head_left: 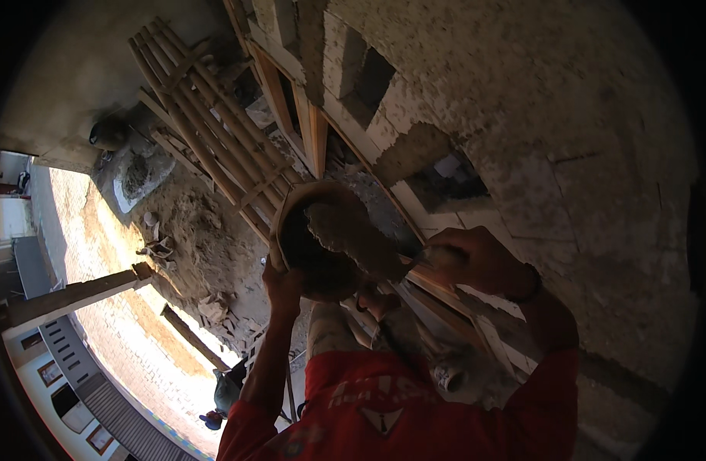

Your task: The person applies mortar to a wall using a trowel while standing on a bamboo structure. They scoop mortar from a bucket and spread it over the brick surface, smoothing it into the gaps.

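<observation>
My left hand [282, 288] grips the near left rim of a round bucket [285, 215] whose inside is dark. My right hand [476, 261] is closed around the handle of a trowel. A thick load of wet grey mortar [353, 234] covers the trowel's blade, which extends over the bucket's opening. Mortar hides most of the blade, and shadow obscures how much the bucket holds.
A rough, partly plastered wall [568, 92] with recessed openings rises on the right. Bamboo poles [207, 127] form a platform beyond the bucket. Below left lie a sand heap [191, 238] and a mortar patch [137, 175]. Another person [227, 390] is at lower left.
</observation>
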Demonstrator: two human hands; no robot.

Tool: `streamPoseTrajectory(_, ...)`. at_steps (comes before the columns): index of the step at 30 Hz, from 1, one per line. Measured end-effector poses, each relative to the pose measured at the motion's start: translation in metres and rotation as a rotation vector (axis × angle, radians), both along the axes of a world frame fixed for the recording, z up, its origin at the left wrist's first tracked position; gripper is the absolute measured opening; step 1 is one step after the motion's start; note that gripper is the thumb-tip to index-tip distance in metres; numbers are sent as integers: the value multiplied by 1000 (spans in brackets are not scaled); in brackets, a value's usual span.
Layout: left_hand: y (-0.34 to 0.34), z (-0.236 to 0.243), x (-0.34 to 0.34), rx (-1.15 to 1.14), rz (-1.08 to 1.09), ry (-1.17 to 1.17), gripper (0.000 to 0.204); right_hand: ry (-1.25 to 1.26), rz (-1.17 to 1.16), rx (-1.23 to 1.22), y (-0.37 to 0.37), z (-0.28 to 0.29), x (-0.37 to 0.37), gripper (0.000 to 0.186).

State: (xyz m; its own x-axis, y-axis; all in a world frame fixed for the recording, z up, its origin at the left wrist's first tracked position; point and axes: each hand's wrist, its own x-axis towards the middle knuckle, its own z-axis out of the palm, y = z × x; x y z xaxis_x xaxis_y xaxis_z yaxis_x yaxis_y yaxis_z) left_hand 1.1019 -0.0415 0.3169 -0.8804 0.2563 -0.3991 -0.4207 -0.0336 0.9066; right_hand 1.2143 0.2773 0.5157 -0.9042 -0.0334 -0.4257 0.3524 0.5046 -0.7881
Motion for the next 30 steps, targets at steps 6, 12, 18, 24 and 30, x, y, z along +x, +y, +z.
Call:
streamPoseTrajectory(6,-7,9,-6,-200,-20,-13,59,29,-505,235,93,-28,0,35)
streamPoseTrajectory(12,-12,8,3,1,-9,58,59,59,-608,515,85,74,38,47)
streamPoseTrajectory(18,25,47,8,-96,-96,81,60,239,-58,356,26,-7,54,43)
streamPoseTrajectory(24,39,77,14,-121,-221,192,58,231,186,1095,-20,-44,17,24)
streamPoseTrajectory(30,58,116,9,-198,-389,245,64,358,209,1047,-47,-59,36,14)
